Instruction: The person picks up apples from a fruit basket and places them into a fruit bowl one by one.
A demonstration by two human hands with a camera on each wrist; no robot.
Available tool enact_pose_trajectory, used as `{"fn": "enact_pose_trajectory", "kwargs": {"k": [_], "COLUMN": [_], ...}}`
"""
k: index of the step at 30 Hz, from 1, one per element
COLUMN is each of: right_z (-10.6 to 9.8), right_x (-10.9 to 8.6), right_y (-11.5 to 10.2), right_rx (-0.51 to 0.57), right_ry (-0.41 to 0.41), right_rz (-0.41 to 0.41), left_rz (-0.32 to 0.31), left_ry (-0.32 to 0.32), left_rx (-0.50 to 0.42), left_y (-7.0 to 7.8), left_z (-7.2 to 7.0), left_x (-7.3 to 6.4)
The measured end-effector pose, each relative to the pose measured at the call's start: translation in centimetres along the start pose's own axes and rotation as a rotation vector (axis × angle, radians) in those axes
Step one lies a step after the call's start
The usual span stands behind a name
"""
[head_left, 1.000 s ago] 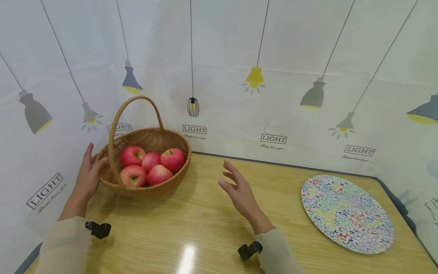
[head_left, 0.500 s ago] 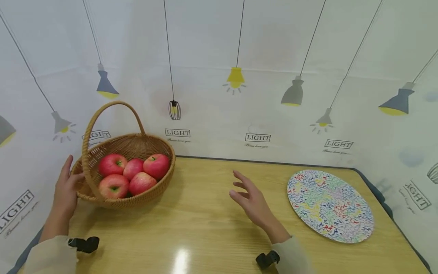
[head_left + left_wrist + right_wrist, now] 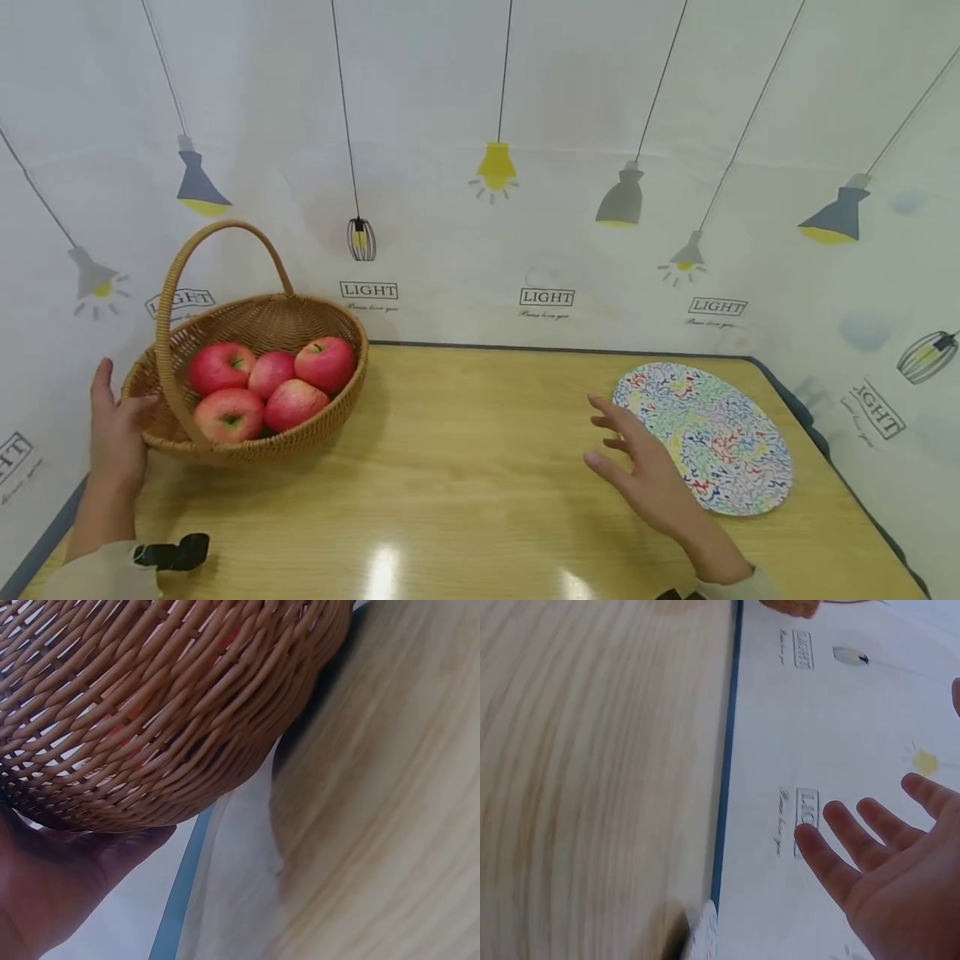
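A wicker basket (image 3: 322, 425) with a tall hoop handle stands at the left of the table, with several red apples (image 3: 229, 415) inside. My left hand (image 3: 118, 442) holds its left rim, the thumb over the edge and the fingers outside the wall. In the left wrist view, the thumb side of that hand (image 3: 67, 877) lies against the basket's weave (image 3: 165, 712). Over the table's right half my right hand (image 3: 648, 475) hangs with spread, loosely bent fingers and holds nothing. It overlaps the left edge of a round plate (image 3: 735, 442) patterned with multicoloured squiggles.
The light wood table (image 3: 465, 492) has a dark edging at its back. Behind and at both sides stands a white cloth (image 3: 427, 208) printed with hanging lamps, close to the basket and the plate.
My right hand has moved right, from the table's middle to the plate's edge. The left hand stays at the basket's rim. The head view has turned to the right.
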State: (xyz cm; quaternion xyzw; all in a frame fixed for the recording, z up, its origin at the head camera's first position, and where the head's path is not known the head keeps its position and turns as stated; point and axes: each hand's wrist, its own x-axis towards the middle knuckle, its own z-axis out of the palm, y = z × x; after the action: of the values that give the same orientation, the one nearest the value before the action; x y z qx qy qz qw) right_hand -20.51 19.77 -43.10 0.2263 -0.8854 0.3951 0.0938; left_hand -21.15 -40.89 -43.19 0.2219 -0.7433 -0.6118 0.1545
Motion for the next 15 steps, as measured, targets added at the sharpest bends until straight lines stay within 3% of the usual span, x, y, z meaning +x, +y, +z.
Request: {"fn": "enact_pose_trajectory", "kwargs": {"k": [3, 6, 10, 15], "right_z": [-1.3, -2.1, -1.9, -1.7], "right_x": [-0.6, -1.0, -0.8, -0.7], "right_y": [0.5, 1.0, 1.3, 1.5], "right_rx": [-0.018, -0.042, -0.073, -0.098], "right_ry": [0.042, 0.083, 0.072, 0.057], "right_rz": [0.014, 0.011, 0.009, 0.011], "left_rz": [0.010, 0.011, 0.038, 0.117], "left_ry": [0.006, 0.005, 0.008, -0.056], "left_rx": [0.022, -0.013, -0.071, -0.154], "left_y": [0.1, 0.0, -0.3, -0.4], "left_z": [-0.1, 0.2, -0.1, 0.0], "left_x": [0.0, 0.0, -0.1, 0.0]}}
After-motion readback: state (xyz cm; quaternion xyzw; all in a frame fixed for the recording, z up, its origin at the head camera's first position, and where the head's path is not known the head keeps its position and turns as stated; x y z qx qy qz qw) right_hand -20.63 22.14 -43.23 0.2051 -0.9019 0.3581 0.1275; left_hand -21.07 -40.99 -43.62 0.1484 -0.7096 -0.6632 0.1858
